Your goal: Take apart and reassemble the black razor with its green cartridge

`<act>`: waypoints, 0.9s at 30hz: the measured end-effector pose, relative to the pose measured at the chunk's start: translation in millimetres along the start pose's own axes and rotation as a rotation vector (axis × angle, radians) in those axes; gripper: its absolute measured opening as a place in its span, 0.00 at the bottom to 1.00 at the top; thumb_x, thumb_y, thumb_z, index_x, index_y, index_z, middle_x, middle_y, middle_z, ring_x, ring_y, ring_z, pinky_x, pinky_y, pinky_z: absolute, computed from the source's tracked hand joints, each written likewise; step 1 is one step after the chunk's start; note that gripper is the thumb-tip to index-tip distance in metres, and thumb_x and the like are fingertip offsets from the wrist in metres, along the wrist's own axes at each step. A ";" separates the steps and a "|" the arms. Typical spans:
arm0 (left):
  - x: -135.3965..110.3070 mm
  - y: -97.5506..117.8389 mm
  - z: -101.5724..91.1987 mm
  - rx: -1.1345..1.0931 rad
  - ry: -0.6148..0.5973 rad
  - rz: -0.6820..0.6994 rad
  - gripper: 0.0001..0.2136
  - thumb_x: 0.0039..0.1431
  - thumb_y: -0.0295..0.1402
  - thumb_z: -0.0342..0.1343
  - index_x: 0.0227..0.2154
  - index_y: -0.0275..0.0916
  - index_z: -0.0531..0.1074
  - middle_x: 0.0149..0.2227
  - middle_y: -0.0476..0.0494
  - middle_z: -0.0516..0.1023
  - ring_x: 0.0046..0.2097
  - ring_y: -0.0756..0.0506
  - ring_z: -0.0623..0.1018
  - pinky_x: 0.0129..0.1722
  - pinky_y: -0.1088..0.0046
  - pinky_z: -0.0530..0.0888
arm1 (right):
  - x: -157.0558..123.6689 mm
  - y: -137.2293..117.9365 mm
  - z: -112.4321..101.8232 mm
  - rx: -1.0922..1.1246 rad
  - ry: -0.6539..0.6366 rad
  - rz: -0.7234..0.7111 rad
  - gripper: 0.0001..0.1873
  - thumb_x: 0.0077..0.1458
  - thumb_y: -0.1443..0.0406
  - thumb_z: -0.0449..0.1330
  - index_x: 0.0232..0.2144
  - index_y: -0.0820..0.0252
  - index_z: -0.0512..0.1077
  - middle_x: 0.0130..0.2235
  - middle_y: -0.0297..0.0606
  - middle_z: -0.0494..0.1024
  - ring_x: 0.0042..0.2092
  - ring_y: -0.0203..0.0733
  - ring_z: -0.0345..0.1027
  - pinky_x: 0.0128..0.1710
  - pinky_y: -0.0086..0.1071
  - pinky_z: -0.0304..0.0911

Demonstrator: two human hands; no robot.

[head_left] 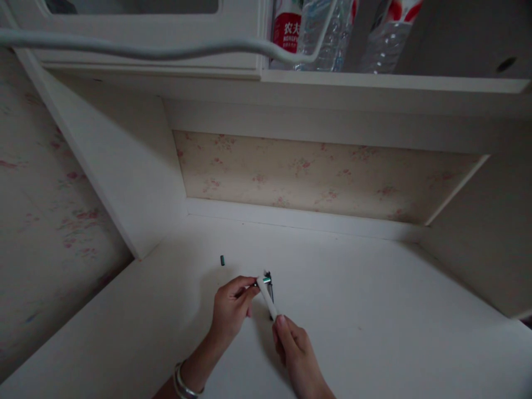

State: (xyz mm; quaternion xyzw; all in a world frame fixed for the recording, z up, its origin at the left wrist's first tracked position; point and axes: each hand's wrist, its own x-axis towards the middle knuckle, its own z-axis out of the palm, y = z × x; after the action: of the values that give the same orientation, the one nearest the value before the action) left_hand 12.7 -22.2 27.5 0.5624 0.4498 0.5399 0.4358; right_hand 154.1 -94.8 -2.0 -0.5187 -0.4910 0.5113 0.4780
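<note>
My right hand (pixel 294 346) is closed on the lower end of a slim white stick-like handle (pixel 267 296), which tilts up and to the left. Thumb and fingers of my left hand (pixel 233 306) pinch a small dark piece at the handle's upper end. A shiny green-and-dark bit (pixel 266 280) shows there; whether it is joined to the handle I cannot tell. Just behind the handle is a thin black object (pixel 271 291), partly hidden. Farther back, to the left of it, a small dark block with a greenish face (pixel 222 260) lies apart on the white desktop (pixel 353 288).
Side panels (pixel 112 149) rise left and right of the desk, with flowered wallpaper (pixel 299 172) behind. Overhead, a shelf (pixel 374 83) holds plastic bottles (pixel 324 36) with red labels. A pale cable or tube (pixel 145 51) crosses the top of the view.
</note>
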 end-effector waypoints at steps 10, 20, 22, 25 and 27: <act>0.5 4.5 2.1 -0.051 0.029 -0.050 0.14 0.48 0.41 0.60 0.31 0.34 0.77 0.14 0.53 0.68 0.13 0.55 0.63 0.13 0.81 0.60 | -0.7 0.9 -0.1 -0.009 0.024 -0.015 0.29 0.57 0.42 0.46 0.20 0.58 0.56 0.19 0.27 0.52 0.22 0.33 0.43 0.20 0.29 0.40; 0.6 2.7 3.5 -0.097 0.075 -0.105 0.18 0.47 0.45 0.61 0.34 0.33 0.77 0.10 0.55 0.65 0.13 0.55 0.63 0.13 0.81 0.59 | 0.6 1.8 0.1 -0.061 0.086 -0.053 0.28 0.59 0.43 0.45 0.20 0.57 0.57 0.19 0.28 0.53 0.22 0.34 0.45 0.22 0.29 0.43; 0.6 3.3 3.8 -0.104 0.080 -0.109 0.19 0.47 0.45 0.62 0.34 0.33 0.77 0.11 0.55 0.65 0.13 0.55 0.62 0.13 0.81 0.59 | 0.8 1.6 -0.4 -0.053 0.120 -0.050 0.27 0.59 0.43 0.45 0.20 0.57 0.56 0.20 0.28 0.53 0.23 0.35 0.45 0.22 0.29 0.43; 0.6 2.4 3.9 -0.114 0.071 -0.112 0.19 0.46 0.46 0.62 0.33 0.33 0.77 0.11 0.55 0.66 0.13 0.55 0.62 0.13 0.81 0.59 | 0.3 3.4 0.2 -0.043 0.046 -0.033 0.27 0.59 0.43 0.45 0.20 0.57 0.56 0.20 0.27 0.52 0.22 0.34 0.44 0.21 0.29 0.41; 0.7 1.3 3.8 -0.109 0.066 -0.107 0.19 0.47 0.45 0.61 0.34 0.33 0.77 0.12 0.54 0.66 0.13 0.55 0.63 0.13 0.81 0.59 | 0.2 4.8 0.7 -0.045 0.018 -0.034 0.28 0.59 0.43 0.45 0.20 0.57 0.56 0.19 0.27 0.52 0.22 0.34 0.44 0.21 0.29 0.41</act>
State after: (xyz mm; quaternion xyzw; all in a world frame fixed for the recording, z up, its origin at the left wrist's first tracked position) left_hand 16.5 -21.8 28.8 0.4950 0.4633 0.5576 0.4790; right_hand 153.5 -94.9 -6.9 -0.5256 -0.5068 0.4870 0.4793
